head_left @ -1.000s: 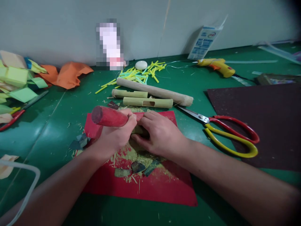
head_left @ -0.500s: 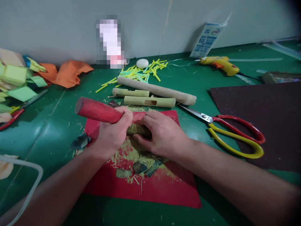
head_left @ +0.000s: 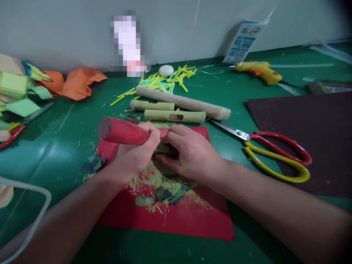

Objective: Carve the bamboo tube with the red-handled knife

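Note:
My left hand (head_left: 139,157) is wrapped round the thick red handle (head_left: 123,131) of a tool; its working end is hidden by the hands. Close beside it, my right hand (head_left: 194,152) grips a short green bamboo piece (head_left: 162,148), most of it covered by the fingers. Both hands are over a red sheet (head_left: 198,225) strewn with pale shavings (head_left: 156,176) and a few dark green chips (head_left: 178,194). Just beyond them lie a bamboo tube with a cut slot (head_left: 192,117), another notched bamboo tube (head_left: 151,105) and a long wooden stick (head_left: 184,102).
Large scissors (head_left: 277,156) lie open at the right, partly on a dark board (head_left: 324,146). A yellow glue gun (head_left: 260,72) and short yellow and green sticks (head_left: 159,84) are at the back. Folded papers (head_left: 16,88) and orange paper (head_left: 85,82) are at left.
My left hand has moved slightly right with the red handle, which now points more toward me. Less of the bamboo piece shows between my hands. The view has shifted a little.

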Demonstrator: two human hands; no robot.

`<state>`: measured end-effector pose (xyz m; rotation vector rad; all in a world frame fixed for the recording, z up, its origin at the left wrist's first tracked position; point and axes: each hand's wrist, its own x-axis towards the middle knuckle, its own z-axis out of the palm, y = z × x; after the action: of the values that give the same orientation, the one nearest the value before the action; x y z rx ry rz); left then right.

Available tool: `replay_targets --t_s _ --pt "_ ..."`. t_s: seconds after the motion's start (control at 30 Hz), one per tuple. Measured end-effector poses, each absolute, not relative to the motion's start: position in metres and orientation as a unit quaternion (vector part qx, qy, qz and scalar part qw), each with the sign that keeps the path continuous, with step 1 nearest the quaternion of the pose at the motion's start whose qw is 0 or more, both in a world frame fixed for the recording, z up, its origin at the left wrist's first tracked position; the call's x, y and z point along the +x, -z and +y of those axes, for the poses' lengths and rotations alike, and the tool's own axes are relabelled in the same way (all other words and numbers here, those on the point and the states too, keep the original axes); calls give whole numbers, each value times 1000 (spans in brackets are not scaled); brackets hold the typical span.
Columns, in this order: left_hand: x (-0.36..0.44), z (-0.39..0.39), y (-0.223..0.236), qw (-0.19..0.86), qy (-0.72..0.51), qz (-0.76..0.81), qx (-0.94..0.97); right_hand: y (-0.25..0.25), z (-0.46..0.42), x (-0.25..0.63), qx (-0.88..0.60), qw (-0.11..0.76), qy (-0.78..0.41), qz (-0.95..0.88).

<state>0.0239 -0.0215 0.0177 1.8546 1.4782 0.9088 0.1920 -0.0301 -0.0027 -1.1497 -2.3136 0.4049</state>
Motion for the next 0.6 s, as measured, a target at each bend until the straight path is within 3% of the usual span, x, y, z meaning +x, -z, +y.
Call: replay_targets --t_s 0.37,0.6 --pt "30 -19 -18 236 -301 581 718 -2 -30 190 -454 230 -112 -854" --pt "27 -19 -12 263 -331 568 706 -1 -30 192 -445 242 -151 -849"
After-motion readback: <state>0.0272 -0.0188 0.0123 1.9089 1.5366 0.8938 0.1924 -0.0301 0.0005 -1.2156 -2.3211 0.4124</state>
